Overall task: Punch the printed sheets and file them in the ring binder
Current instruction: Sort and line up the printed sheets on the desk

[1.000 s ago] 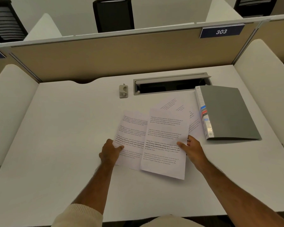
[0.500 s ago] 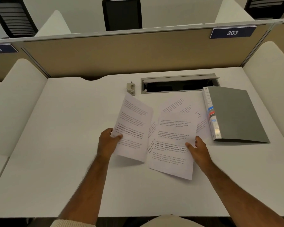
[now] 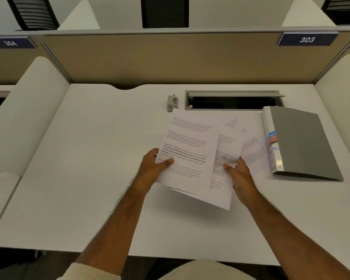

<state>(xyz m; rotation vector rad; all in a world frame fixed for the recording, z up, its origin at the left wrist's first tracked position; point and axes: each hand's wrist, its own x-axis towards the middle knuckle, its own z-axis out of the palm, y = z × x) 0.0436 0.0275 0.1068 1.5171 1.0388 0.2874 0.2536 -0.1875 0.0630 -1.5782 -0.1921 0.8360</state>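
While the left hand [image 3: 153,168] pinches one printed sheet [image 3: 187,150] and the right hand [image 3: 238,174] pinches another [image 3: 223,176], both lifted mid-frame, the hole punch [image 3: 172,103] stands just beyond their top edge, nearer the left hand, the binder [image 3: 303,142] lying closed at right on the desk [image 3: 89,178].

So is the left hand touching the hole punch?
Apart. The head view shows the left hand gripping a sheet, with bare desk between it and the punch.

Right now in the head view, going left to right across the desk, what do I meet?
Left hand → hole punch → sheet it holds → right hand → closed grey ring binder.
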